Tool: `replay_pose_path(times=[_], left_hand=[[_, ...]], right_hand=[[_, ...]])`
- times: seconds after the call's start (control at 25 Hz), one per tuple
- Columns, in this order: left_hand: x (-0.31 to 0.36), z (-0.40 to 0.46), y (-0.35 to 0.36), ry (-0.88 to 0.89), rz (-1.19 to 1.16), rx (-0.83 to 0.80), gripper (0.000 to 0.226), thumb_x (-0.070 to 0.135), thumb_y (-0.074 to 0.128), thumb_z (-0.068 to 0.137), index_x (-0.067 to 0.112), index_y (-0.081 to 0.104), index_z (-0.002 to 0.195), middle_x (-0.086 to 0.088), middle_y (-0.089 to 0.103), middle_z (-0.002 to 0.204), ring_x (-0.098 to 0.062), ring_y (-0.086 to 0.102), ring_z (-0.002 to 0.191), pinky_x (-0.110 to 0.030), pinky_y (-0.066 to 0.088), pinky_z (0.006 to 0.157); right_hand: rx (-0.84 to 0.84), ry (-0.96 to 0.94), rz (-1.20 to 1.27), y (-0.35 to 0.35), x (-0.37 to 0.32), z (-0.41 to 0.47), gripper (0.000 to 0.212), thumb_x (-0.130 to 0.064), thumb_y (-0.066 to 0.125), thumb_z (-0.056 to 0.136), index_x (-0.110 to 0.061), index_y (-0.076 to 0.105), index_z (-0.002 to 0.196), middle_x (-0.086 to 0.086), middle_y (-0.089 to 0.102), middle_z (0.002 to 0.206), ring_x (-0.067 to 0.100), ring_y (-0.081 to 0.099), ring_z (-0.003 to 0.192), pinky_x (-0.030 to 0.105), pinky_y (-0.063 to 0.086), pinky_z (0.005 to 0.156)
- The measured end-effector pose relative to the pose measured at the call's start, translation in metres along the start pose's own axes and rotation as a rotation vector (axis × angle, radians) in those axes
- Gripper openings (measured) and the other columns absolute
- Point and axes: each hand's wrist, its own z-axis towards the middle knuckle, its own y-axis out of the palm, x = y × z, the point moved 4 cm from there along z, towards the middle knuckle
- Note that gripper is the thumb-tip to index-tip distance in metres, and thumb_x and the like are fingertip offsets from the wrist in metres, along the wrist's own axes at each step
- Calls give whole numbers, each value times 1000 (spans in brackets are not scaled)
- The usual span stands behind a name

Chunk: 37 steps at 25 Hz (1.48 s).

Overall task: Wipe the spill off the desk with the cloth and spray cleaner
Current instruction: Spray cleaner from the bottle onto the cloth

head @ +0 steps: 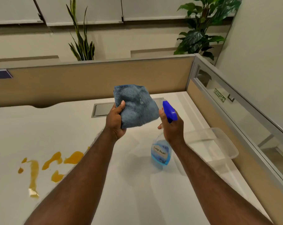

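My left hand (115, 122) holds a folded grey-blue cloth (135, 104) up above the white desk (121, 184). Just to its right, my right hand (172, 127) grips the neck of a spray bottle (161, 153) with blue liquid and a blue trigger head, whose nozzle points at the cloth. The bottle is lifted off the desk. An orange spill (54, 161) lies in several blotches and a streak on the desk at the lower left, partly hidden by my left forearm.
A clear plastic tub (222, 140) sits on the desk at the right. A grey cable flap (103, 108) is set into the desk behind my hands. Beige partition walls (88, 82) close the back and right sides, with plants behind them.
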Motion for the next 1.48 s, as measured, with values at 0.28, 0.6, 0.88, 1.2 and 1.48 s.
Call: replay_pose_path(times=[0.28, 0.6, 0.88, 1.2, 1.48], left_hand=[[-9, -7, -18, -19, -64, 23, 38, 24, 50, 97, 15, 50, 134, -7, 65, 123, -27, 66, 106, -41, 58, 73], [-15, -10, -42, -31, -93, 28, 32, 23, 50, 97, 20, 54, 129, -1, 72, 110, -23, 69, 99, -42, 59, 70], [-11, -10, -65, -41, -103, 15, 24, 22, 50, 97, 22, 59, 119, 0, 75, 104, -23, 71, 94, -40, 58, 65], [-10, -19, -88, -95, -92, -10, 25, 23, 51, 96, 23, 59, 120, -1, 73, 109, -25, 70, 98, -42, 58, 69], [-8, -54, -95, -158, -80, -28, 41, 25, 48, 97, 15, 48, 136, -12, 62, 128, -34, 63, 110, -50, 56, 86]], right_hand=[[172, -14, -117, -9, 24, -23, 15, -32, 61, 91, -19, 54, 93, 9, 62, 76, 29, 63, 68, 33, 60, 64], [395, -1, -201, 7, 20, -34, 36, -36, 64, 88, -3, 58, 102, 13, 64, 90, 19, 58, 76, 31, 56, 71], [397, -2, -209, 28, 13, -41, 34, -36, 67, 86, -5, 57, 97, 9, 62, 85, 14, 52, 72, 13, 45, 67], [315, 115, -337, 10, 38, -63, 80, -63, 64, 76, -15, 40, 135, 7, 54, 131, 13, 52, 113, 23, 46, 91], [352, 367, -229, 6, 72, -157, 44, -58, 42, 91, -17, 51, 79, -5, 58, 72, 11, 57, 65, 34, 53, 62]])
